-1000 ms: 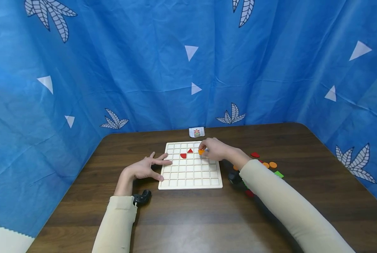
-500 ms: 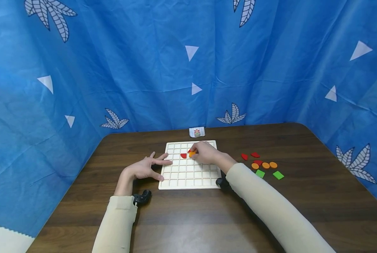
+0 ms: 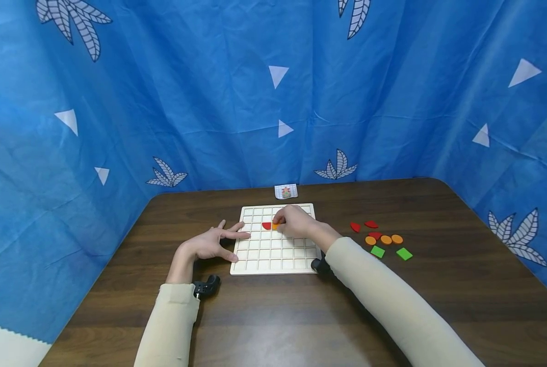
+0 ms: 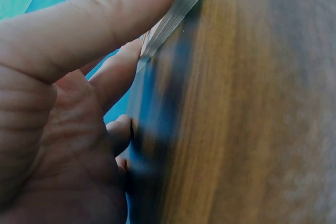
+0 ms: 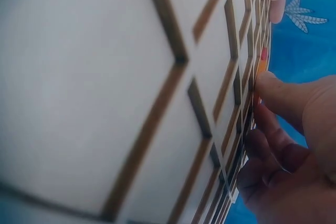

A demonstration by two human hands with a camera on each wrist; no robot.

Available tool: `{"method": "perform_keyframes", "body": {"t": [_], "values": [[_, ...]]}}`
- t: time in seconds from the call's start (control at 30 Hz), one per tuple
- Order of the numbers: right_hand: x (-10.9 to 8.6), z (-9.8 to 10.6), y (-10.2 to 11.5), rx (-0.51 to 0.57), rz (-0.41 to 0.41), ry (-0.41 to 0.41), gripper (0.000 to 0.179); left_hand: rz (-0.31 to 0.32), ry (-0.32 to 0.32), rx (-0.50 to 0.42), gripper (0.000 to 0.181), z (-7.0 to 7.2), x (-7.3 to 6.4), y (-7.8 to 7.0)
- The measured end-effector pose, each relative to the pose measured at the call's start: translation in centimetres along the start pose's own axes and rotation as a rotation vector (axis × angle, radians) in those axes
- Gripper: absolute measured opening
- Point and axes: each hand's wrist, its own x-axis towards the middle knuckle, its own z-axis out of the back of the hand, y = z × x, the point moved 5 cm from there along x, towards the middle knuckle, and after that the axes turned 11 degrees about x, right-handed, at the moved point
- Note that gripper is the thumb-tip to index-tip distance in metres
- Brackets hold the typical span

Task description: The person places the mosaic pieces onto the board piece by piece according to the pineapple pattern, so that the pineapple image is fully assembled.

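Observation:
A cream grid board (image 3: 273, 257) lies on the dark wooden table. My right hand (image 3: 296, 223) is over its upper middle, pinching a small orange piece (image 3: 275, 226) in a cell. The piece's shape is mostly hidden by the fingers; it also shows as an orange sliver (image 5: 261, 67) in the right wrist view. Just left of it sits a red quarter-round piece (image 3: 266, 226). My left hand (image 3: 209, 243) has its fingers spread, touching the board's left edge. In the left wrist view, the thumb (image 4: 89, 30) lies against the board's side (image 4: 181, 11).
Right of the board lie red pieces (image 3: 355, 227), orange discs (image 3: 385, 239) and green tiles (image 3: 377, 251). A small picture card (image 3: 285, 191) lies behind the board. Blue curtain (image 3: 236, 102) hangs around the table's back and sides.
My right hand has moved left across the board with the orange piece, down to the cell beside the red quarter-round. Its fingers now cover the red triangle. The left hand has stayed put.

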Motion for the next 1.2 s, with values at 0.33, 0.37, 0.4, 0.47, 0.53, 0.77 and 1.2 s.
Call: {"method": "perform_keyframes", "body": {"t": [0.33,0.37,0.4,0.47,0.53,0.77,1.2], "values": [[0.2,-0.1,0.0,-0.022,-0.01,-0.012,0.015,-0.005,-0.007,-0.011,0.068,-0.1,-0.1,0.0],[0.1,-0.1,0.0,-0.016,-0.009,-0.01,0.015,-0.008,-0.006,-0.011,0.068,-0.1,-0.1,0.0],[0.0,0.0,0.0,-0.009,-0.009,-0.008,0.015,-0.01,-0.006,-0.013,0.068,-0.1,0.0,-0.1],[-0.3,0.4,-0.2,0.006,-0.018,-0.006,0.016,-0.015,-0.004,-0.016,0.068,-0.1,0.0,-0.1],[-0.7,0.9,-0.6,0.013,-0.038,-0.006,0.018,-0.015,-0.003,-0.019,0.068,-0.1,0.0,-0.2],[-2.6,4.1,-2.3,0.015,-0.068,-0.012,0.022,-0.003,-0.009,-0.014,0.069,-0.1,0.1,0.0],[-7.4,8.7,-5.7,-0.04,-0.078,-0.017,0.022,0.014,-0.011,-0.033,0.069,-0.1,0.0,0.0]]}}
